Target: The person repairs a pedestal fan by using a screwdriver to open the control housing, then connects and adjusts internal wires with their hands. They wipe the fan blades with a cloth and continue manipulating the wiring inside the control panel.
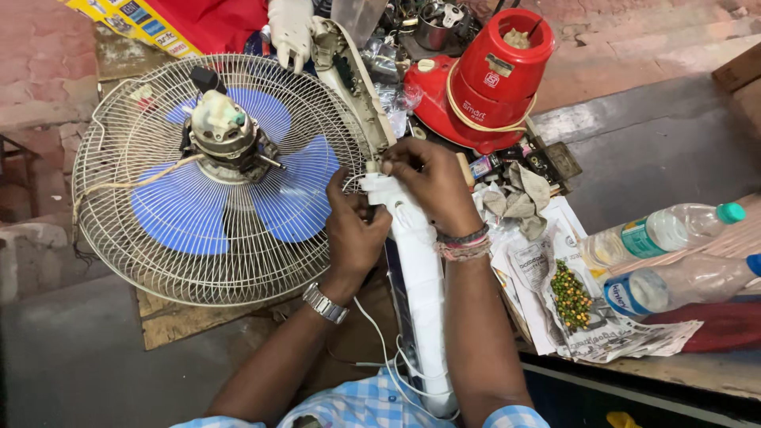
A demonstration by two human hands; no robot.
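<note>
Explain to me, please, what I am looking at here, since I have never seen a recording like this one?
This is one picture from a camera worn on a person's head, looking down at their own two bare hands. There is no machine. The left hand, with a metal watch, and the right hand, with wrist bands, both grip the top of a white plastic fan column lying towards the person. Beside it lies a round wire fan cage with blue blades, motor facing up. Further back sits a red plastic mixer base. To the right are clear plastic water bottles and newspaper holding small green and orange bits.
</note>
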